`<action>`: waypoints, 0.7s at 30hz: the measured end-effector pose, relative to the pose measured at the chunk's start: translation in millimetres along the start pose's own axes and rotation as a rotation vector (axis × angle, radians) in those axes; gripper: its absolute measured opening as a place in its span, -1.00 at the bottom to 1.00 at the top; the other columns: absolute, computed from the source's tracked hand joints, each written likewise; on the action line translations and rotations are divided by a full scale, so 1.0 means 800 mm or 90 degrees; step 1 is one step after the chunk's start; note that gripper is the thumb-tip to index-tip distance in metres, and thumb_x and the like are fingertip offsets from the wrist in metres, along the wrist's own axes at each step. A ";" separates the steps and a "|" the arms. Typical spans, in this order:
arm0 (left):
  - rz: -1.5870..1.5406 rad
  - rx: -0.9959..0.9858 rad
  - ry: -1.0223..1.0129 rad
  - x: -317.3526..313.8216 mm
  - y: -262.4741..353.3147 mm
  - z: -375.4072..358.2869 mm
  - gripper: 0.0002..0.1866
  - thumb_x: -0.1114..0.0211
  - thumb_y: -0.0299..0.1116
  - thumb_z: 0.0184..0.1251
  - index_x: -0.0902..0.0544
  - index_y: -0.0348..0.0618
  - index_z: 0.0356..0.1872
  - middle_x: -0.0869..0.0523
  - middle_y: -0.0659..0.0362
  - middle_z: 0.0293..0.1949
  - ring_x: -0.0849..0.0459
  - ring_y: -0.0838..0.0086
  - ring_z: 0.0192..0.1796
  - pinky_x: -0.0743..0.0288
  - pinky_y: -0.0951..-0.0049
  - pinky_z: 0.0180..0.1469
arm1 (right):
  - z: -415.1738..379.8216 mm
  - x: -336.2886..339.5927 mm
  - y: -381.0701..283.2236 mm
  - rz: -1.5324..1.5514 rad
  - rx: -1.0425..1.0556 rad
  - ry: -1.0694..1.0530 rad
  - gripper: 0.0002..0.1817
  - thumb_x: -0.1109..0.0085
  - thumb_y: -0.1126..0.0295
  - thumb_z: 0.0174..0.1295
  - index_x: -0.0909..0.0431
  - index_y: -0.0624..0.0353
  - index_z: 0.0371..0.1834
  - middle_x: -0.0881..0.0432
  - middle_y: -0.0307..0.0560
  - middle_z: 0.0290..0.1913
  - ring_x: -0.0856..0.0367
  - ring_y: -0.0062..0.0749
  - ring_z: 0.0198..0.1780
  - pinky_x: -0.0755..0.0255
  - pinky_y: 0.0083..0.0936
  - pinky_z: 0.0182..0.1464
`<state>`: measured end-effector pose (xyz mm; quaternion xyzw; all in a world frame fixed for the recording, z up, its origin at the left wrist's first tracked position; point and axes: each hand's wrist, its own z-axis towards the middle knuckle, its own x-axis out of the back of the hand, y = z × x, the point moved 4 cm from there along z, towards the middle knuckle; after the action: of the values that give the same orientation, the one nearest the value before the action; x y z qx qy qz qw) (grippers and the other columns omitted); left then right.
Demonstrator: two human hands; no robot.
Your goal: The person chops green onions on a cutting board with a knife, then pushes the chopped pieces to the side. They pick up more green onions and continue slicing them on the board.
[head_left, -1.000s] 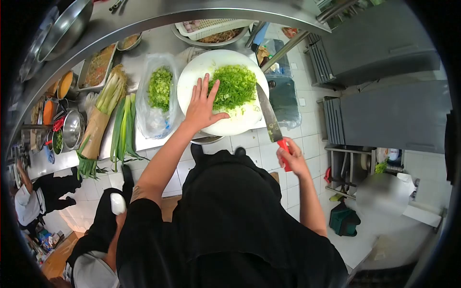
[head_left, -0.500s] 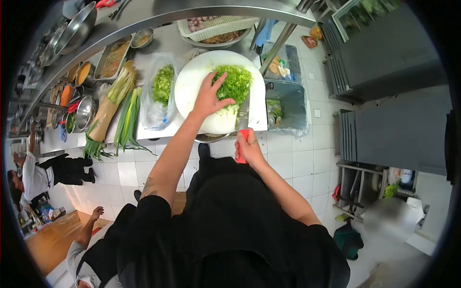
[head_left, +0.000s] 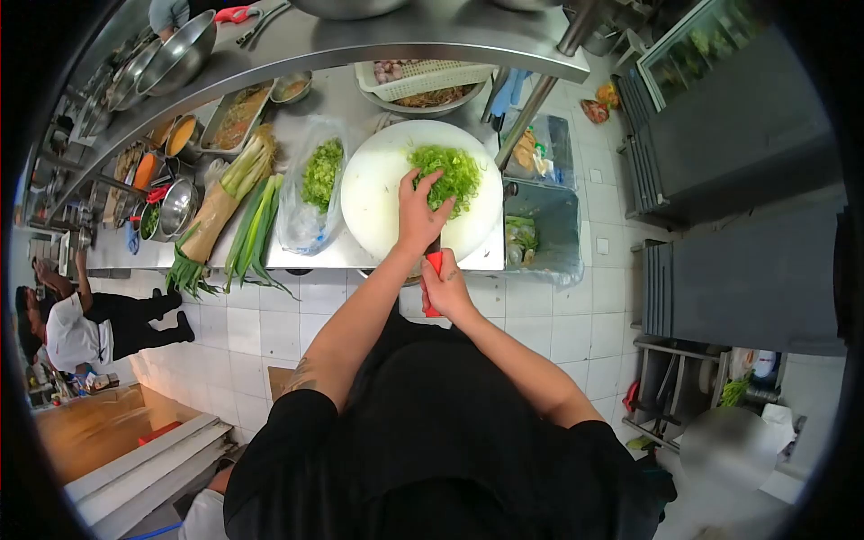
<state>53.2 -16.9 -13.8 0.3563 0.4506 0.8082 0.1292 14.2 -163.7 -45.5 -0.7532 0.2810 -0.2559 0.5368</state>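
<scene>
A pile of chopped green onion point(head_left: 457, 175) sits on the round white cutting board point(head_left: 373, 193). My left hand point(head_left: 422, 214) rests at the near side of the pile, fingers apart and touching the greens. Below it, my right hand point(head_left: 447, 290) is closed around the red handle of a knife point(head_left: 434, 263). Most of the blade is hidden behind my left hand. Left of the board, a clear plastic bag point(head_left: 295, 211) holds more chopped green onion point(head_left: 321, 175).
Whole green onions point(head_left: 252, 229) and a wrapped bundle of them point(head_left: 216, 211) lie further left. A grey bin point(head_left: 551, 229) stands right of the board. Above runs a steel shelf point(head_left: 450, 40). Another person point(head_left: 81, 328) stands at far left.
The knife has moved left from the pile's right side to below my left hand. My left hand has shifted to the pile's near edge, and the greens are gathered more loosely. The view has shifted slightly.
</scene>
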 end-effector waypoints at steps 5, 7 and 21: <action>-0.026 -0.033 0.048 0.018 0.032 0.004 -0.42 -0.57 -0.42 0.16 -0.69 -0.10 0.28 -0.43 -0.23 0.42 -0.43 -0.23 0.44 -0.37 -0.01 0.50 | -0.026 0.003 -0.052 0.056 -0.067 -0.035 -0.80 -0.01 0.35 0.66 -0.22 0.22 0.02 -0.51 -0.09 -0.51 -0.54 -0.36 -0.69 -0.43 -0.33 -0.66; -0.031 -0.025 0.051 0.023 0.038 0.004 -0.41 -0.58 -0.43 0.14 -0.68 -0.10 0.28 -0.44 -0.23 0.42 -0.43 -0.24 0.45 -0.36 -0.01 0.51 | -0.030 0.001 -0.052 0.111 -0.053 -0.038 -0.79 0.00 0.35 0.67 -0.21 0.20 0.07 -0.48 -0.13 -0.48 -0.49 -0.42 -0.70 -0.43 -0.38 -0.67; 0.023 -0.005 0.114 0.181 -0.054 0.059 -0.38 -0.59 -0.47 0.04 -0.70 -0.08 0.25 -0.48 -0.21 0.40 -0.44 -0.22 0.47 -0.34 -0.01 0.53 | 0.036 -0.150 -0.107 0.088 -0.069 -0.165 -0.81 0.03 0.33 0.68 -0.20 0.16 0.05 -0.48 -0.11 -0.45 -0.47 -0.45 -0.68 -0.48 -0.40 -0.63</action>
<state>-22.2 114.5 33.5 0.2897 0.4507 0.8410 0.0753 -38.7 -38.3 18.0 -0.7866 0.2739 -0.1035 0.5437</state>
